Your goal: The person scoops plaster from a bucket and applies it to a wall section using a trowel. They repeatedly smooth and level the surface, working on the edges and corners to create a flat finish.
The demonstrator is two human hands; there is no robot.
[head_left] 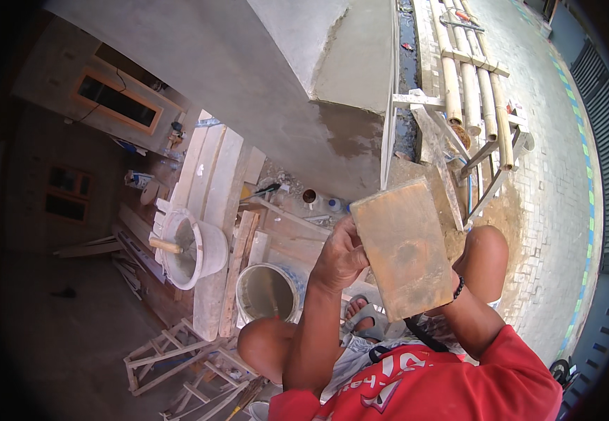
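One flat, rectangular brown board (401, 247), raised before you, well right of a white bucket (213, 250), edge pinched by the fingers of your left hand (341, 258); right hand (454, 281) mostly behind it, its fingers' state impossible to tell.

Seen from the wearer's head, through the left of two side-by-side fisheye cameras, the scene drops away steeply below and ahead: the red shirt (444, 386) fills the bottom edge, a rectangular board (406, 242) sits close to the lens, a grey wall (248, 84) rises ahead, and paved ground (550, 210) bends along the right.
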